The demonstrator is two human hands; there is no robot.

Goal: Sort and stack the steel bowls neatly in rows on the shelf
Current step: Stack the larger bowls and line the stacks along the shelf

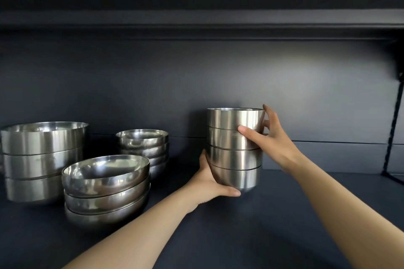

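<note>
On the dark shelf (pixel 284 214), right of three other stacks, the tall stack of four brushed-steel bowls (pixel 235 148) — rigid, slick, probably top-heavy (nested loosely?) — sits gripped: left hand (pixel 209 181) cupping its base, right hand (pixel 269 137) clasping the upper bowls.

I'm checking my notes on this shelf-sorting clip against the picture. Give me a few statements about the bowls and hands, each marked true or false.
1. Both hands hold the tall stack of four bowls. True.
2. The left hand grips that stack near its base. True.
3. The right hand rests flat on the shelf. False: it grips the stack's upper bowls.
4. Only one other stack stands on the shelf. False: three do, the large stack, the shallow front stack and the small back stack.
5. The large stack stands farthest left. True.
</note>
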